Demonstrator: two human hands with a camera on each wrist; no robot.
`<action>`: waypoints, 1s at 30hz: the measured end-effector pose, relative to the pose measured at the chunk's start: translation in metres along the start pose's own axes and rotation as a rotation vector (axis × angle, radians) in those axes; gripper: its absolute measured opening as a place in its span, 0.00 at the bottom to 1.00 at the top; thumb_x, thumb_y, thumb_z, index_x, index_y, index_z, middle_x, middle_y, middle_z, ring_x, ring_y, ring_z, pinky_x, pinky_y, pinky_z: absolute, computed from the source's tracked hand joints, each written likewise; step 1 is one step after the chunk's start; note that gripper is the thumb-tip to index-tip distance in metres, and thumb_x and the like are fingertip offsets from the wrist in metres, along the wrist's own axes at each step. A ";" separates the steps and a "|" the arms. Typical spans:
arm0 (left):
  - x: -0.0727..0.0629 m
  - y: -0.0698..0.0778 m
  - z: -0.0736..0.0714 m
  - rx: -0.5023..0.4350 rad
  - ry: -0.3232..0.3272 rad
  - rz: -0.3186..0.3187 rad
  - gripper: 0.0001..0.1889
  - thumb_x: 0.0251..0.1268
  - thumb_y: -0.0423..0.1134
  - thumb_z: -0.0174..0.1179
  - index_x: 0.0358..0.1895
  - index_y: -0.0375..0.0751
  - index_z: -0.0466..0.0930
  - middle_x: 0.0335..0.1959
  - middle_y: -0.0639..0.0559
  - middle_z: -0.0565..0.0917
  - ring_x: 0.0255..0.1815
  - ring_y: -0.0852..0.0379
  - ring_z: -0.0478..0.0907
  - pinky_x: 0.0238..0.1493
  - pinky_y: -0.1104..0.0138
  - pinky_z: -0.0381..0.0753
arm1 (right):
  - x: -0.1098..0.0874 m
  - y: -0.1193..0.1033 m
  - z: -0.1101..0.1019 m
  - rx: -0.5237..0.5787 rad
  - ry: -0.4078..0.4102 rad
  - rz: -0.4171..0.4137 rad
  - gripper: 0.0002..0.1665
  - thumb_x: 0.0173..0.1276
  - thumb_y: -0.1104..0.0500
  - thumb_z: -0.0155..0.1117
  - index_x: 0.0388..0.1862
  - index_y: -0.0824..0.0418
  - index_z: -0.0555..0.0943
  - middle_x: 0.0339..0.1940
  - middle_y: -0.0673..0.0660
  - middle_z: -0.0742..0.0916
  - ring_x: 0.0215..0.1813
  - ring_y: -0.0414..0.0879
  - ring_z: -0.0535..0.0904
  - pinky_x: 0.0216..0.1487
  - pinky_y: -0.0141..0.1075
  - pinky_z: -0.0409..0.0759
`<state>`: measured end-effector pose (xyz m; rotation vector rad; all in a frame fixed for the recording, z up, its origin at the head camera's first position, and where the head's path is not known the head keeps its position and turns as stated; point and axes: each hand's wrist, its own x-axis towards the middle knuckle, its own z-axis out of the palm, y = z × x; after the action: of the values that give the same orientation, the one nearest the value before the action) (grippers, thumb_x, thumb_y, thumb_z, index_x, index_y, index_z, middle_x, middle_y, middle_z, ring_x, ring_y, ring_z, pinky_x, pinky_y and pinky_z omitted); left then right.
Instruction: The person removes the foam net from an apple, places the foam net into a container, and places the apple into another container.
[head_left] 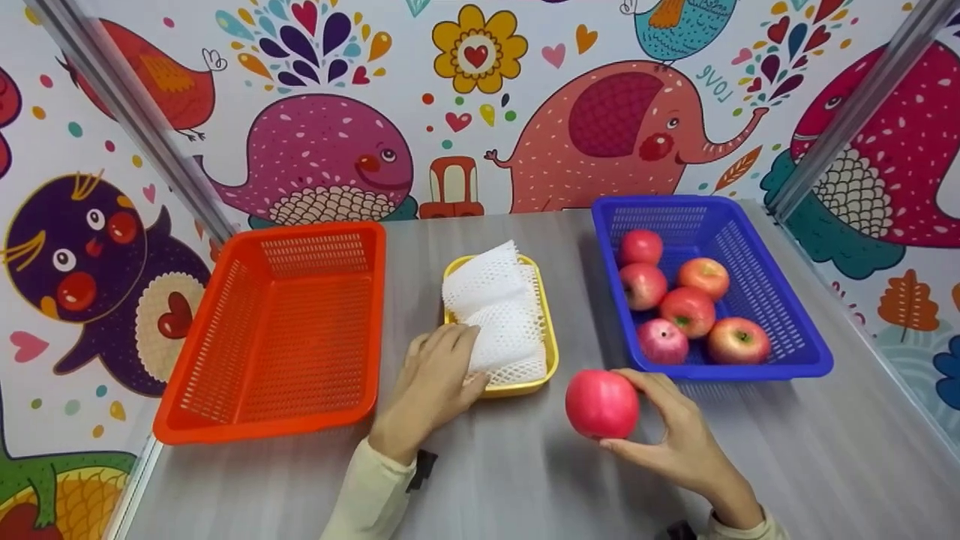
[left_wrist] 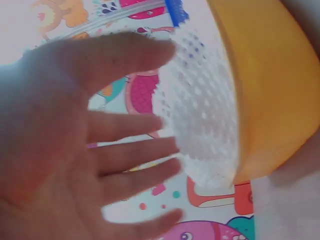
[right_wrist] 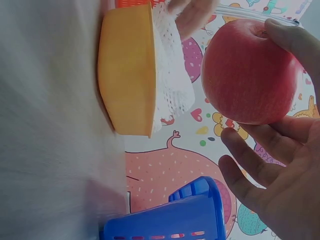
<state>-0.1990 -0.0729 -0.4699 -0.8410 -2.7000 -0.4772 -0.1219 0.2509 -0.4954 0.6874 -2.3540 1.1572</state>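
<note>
My right hand (head_left: 682, 442) holds a red apple (head_left: 602, 403) between thumb and fingers, in front of the blue basket and above the table. In the right wrist view the same apple (right_wrist: 250, 72) shows its stem hollow close to the thumb. My left hand (head_left: 435, 382) reaches over the near left edge of a small yellow container (head_left: 553, 356). White foam netting (head_left: 495, 292) lies piled in that container. The left wrist view has the fingers spread and fairly straight beside the netting (left_wrist: 205, 95); whether the fingertips touch it is unclear.
An orange-red basket (head_left: 300, 322) with nothing in it stands on the left. At the right, a blue basket (head_left: 806, 352) holds several apples (head_left: 688, 311). Walls printed with cartoon animals (head_left: 330, 150) enclose the grey table (head_left: 510, 465) at the back and sides.
</note>
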 end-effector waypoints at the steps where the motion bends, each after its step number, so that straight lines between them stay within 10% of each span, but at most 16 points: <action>1: -0.004 0.002 -0.002 -0.003 0.059 0.026 0.26 0.60 0.47 0.68 0.59 0.37 0.78 0.56 0.45 0.82 0.59 0.47 0.76 0.59 0.50 0.72 | 0.000 0.000 -0.001 0.000 -0.005 0.007 0.52 0.34 0.59 0.90 0.63 0.60 0.78 0.55 0.54 0.84 0.54 0.45 0.76 0.56 0.27 0.72; 4: -0.017 0.007 -0.006 -0.045 0.156 0.107 0.23 0.59 0.47 0.71 0.54 0.41 0.81 0.50 0.50 0.84 0.55 0.51 0.79 0.55 0.54 0.77 | 0.000 0.000 -0.005 -0.007 -0.012 0.024 0.51 0.36 0.58 0.90 0.64 0.59 0.78 0.56 0.53 0.83 0.55 0.45 0.76 0.57 0.27 0.72; 8: -0.028 0.010 -0.008 -0.090 0.130 0.167 0.22 0.58 0.47 0.72 0.52 0.41 0.82 0.47 0.52 0.84 0.53 0.53 0.80 0.49 0.56 0.80 | 0.003 0.001 -0.014 -0.045 0.000 0.031 0.51 0.35 0.59 0.90 0.63 0.60 0.78 0.56 0.54 0.83 0.56 0.44 0.76 0.57 0.26 0.71; 18: -0.035 0.009 -0.017 -0.064 0.068 0.130 0.23 0.59 0.50 0.71 0.54 0.42 0.83 0.48 0.53 0.85 0.53 0.53 0.80 0.48 0.57 0.80 | 0.025 0.014 -0.059 -0.199 0.080 0.126 0.51 0.38 0.60 0.89 0.66 0.59 0.77 0.56 0.57 0.83 0.54 0.44 0.77 0.54 0.22 0.70; 30: -0.038 0.004 -0.034 -0.007 -0.008 0.078 0.26 0.61 0.52 0.69 0.57 0.40 0.80 0.52 0.50 0.83 0.54 0.51 0.79 0.50 0.55 0.80 | 0.033 0.060 -0.093 -0.515 -0.025 0.527 0.50 0.59 0.35 0.72 0.61 0.76 0.71 0.51 0.75 0.80 0.50 0.69 0.74 0.48 0.66 0.72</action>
<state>-0.1610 -0.1016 -0.4511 -0.9485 -2.6628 -0.4665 -0.1697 0.3507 -0.4603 -0.1040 -2.7748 0.6559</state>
